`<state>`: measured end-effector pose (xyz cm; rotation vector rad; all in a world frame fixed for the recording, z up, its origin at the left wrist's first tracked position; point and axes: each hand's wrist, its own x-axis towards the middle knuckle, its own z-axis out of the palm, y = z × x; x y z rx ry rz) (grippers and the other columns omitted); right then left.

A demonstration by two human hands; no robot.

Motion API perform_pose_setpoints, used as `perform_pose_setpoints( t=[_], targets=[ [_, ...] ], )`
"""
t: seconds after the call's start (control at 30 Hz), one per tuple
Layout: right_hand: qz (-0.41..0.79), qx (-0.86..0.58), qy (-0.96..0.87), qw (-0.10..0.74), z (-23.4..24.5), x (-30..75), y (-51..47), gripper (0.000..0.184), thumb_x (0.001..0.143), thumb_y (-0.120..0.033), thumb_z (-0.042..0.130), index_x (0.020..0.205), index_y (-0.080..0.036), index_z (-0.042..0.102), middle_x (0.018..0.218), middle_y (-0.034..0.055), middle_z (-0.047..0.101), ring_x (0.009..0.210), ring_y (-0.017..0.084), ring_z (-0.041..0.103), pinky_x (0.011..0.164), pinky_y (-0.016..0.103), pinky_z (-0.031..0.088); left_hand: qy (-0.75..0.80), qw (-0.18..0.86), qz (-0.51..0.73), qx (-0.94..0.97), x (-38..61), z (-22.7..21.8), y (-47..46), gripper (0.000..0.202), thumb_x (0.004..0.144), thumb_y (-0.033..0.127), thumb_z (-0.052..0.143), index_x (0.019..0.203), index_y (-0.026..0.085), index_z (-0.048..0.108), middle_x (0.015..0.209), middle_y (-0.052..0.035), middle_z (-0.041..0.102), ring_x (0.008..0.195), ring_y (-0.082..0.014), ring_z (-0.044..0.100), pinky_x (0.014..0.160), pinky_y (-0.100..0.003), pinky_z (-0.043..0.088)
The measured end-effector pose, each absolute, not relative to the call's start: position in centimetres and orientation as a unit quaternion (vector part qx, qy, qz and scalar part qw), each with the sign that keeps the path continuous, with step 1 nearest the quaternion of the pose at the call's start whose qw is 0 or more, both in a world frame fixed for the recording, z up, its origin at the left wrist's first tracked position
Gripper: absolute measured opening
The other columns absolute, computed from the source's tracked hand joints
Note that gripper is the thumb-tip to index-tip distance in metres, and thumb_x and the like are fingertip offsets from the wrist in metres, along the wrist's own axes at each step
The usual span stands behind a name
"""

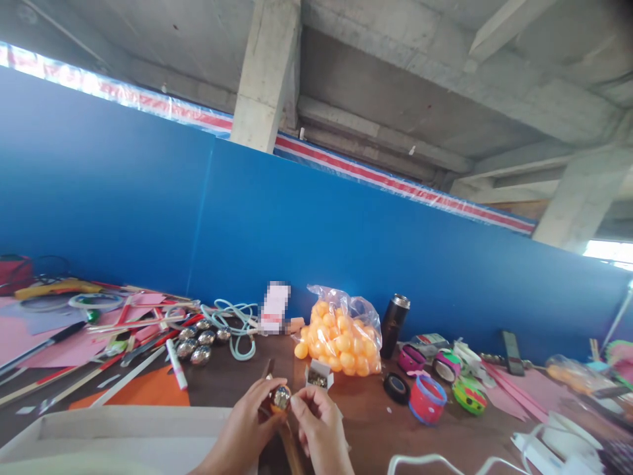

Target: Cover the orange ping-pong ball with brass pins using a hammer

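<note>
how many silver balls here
7: one shiny silver ball in the left hand, six silver balls clustered on the brown table beside the white marker; others may be hidden.

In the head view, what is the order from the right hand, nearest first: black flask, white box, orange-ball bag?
1. White box, just beyond the right hand.
2. Orange-ball bag, behind the box.
3. Black flask, right of the bag.

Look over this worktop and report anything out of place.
At picture left, strips lie crisscrossed with pink paper, which looks jumbled rather than sorted. The pale blue cord nearby lies in loose, untidy loops. Nothing looks clearly spilled or damaged.
</note>
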<state>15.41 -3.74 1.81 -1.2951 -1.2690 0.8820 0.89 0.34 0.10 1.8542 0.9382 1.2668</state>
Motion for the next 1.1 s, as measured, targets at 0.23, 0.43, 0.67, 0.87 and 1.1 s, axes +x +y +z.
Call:
perform_pose_setpoints(
  t=[0.23,0.43,0.67,0.87,1.1],
  targets=[
    [0.470,-0.451,-0.495,0.575,1.96,15.33,-3.87,0.022,0.077,-0.038,0.058,0.074,-0.019,0.046,0.040,-0.0134,0.035,0.032,0.002,0.023,0.031,0.015,0.015,0.331,0.392,0.482,0.710,0.97,-0.17,-0.05,0.036,0.076,0.018,0.058,0.112,0.023,0.057,0.096,-0.0031,0.064,0.077,-0.0156,0.062,0.068,-0.024,0.050],
    [0.501,-0.423,-0.478,0.585,1.38,15.44,-3.79,0.020,0.080,-0.035,0.059,0.077,-0.017,0.049,0.044,-0.0108,0.043,0.032,0.001,0.026,0.032,0.016,0.016,0.325,0.427,0.484,0.691,0.87,0.11,-0.29,0.040,0.072,0.015,0.060,0.111,0.022,0.059,0.098,-0.0039,0.066,0.077,-0.0160,0.062,0.068,-0.025,0.050],
    [0.579,-0.380,-0.427,0.582,1.50,15.52,-3.91,0.028,0.074,-0.039,0.067,0.075,-0.017,0.050,0.047,-0.0089,0.046,0.034,0.000,0.025,0.033,0.016,0.013,0.304,0.468,0.484,0.674,1.08,-0.34,-0.02,0.041,0.070,0.012,0.062,0.110,0.019,0.057,0.104,-0.0079,0.066,0.087,-0.0195,0.064,0.076,-0.028,0.051],
    [0.616,-0.359,-0.406,0.572,1.89,15.50,-4.29,0.024,0.075,-0.035,0.067,0.076,-0.016,0.052,0.048,-0.0082,0.046,0.036,0.000,0.026,0.034,0.016,0.012,0.286,0.471,0.485,0.679,1.05,0.06,-0.13,0.037,0.069,0.011,0.064,0.104,0.018,0.058,0.102,-0.0084,0.067,0.092,-0.0210,0.064,0.080,-0.029,0.050],
    [0.620,-0.343,-0.406,0.577,1.83,15.49,-4.29,0.022,0.072,-0.032,0.069,0.076,-0.016,0.054,0.053,-0.0067,0.048,0.038,0.001,0.027,0.034,0.017,0.013,0.282,0.453,0.493,0.687,0.81,-0.14,0.25,0.035,0.068,0.014,0.066,0.102,0.020,0.061,0.105,-0.0074,0.062,0.096,-0.0213,0.061,0.083,-0.030,0.048]
  ],
)
